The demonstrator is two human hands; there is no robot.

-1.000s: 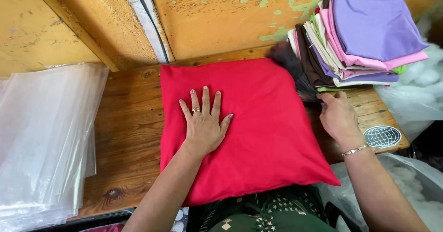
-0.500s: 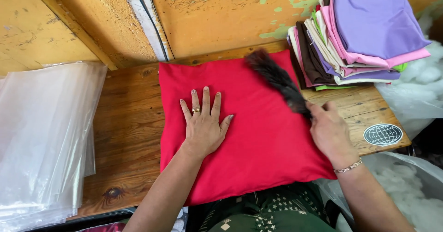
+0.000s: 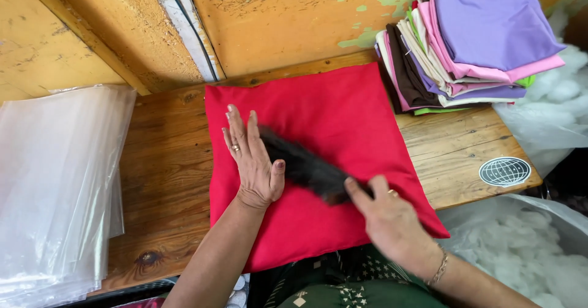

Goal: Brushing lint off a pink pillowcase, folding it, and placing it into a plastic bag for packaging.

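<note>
We find a red cushion (image 3: 343, 130) lying flat on the wooden desk (image 3: 165, 161). Our left hand (image 3: 251, 161) rests on the cushion's left half, fingers spread and holding nothing. Our right hand (image 3: 386, 216) has its grip clamped on a dark brush (image 3: 303, 164), whose bristles lie across the cushion, touching the left thumb. Folded cloths (image 3: 471, 45) are stacked at the desk's right; clear bags (image 3: 55, 179) lie left.

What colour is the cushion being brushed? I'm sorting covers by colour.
Plain red cushion, no pattern, seen clearest in the head view.
</note>
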